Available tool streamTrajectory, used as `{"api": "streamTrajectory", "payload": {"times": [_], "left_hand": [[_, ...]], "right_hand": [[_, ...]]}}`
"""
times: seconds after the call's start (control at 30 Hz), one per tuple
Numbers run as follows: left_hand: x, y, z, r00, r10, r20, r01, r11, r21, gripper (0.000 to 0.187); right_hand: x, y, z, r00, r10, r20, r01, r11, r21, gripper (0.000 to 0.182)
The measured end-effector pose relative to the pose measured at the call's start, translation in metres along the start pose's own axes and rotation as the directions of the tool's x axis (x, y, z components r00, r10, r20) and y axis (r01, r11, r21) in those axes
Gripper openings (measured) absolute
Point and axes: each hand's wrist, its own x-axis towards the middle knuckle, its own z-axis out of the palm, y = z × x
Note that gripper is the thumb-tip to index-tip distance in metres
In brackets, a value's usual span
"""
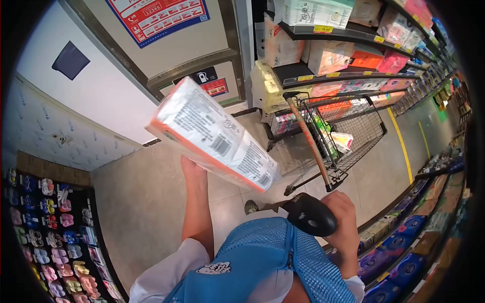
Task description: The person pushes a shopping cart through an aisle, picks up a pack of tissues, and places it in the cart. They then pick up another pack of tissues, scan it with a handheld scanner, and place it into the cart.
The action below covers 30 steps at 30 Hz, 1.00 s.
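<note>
My left hand (191, 166) holds up a long plastic-wrapped pack of tissues (217, 134), white on top with orange sides. The pack is tilted, its printed face and barcodes turned up toward me; most of my fingers are hidden beneath it. Close to my body on the other side, my right hand (343, 214) is closed around a black handheld device that looks like a barcode scanner (312, 214). Beyond the pack stands a wire shopping cart (353, 121) with an orange-brown handle and a few colourful packages (341, 141) inside.
Shelves (348, 76) of packaged tissues with yellow price tags run along the far side. More packages (399, 247) line the right shelves. A rack of slippers (58, 232) stands at left. A grey door (166, 45) with a red-and-blue poster (161, 20) is ahead.
</note>
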Motion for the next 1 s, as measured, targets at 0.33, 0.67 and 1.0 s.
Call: {"api": "streamTrajectory", "payload": {"times": [0.33,0.67,1.0], "left_hand": [[0.0,0.005,-0.025,0.99,0.009,0.141,-0.012,1.0,0.018,0.038],[-0.002,0.008,-0.015,0.994,-0.087,0.058,0.087,0.996,0.018,0.044],[0.001,-0.012,0.058,0.981,0.123,0.148,-0.146,0.977,0.154,0.035]], "right_hand": [[0.005,0.004,0.027,0.996,0.052,0.069,-0.046,0.995,-0.094,0.03],[0.007,0.023,0.038,0.994,0.101,0.035,-0.099,0.994,-0.054,0.031],[0.008,0.104,0.016,0.969,0.224,-0.102,-0.23,0.972,-0.049,0.025]]}}
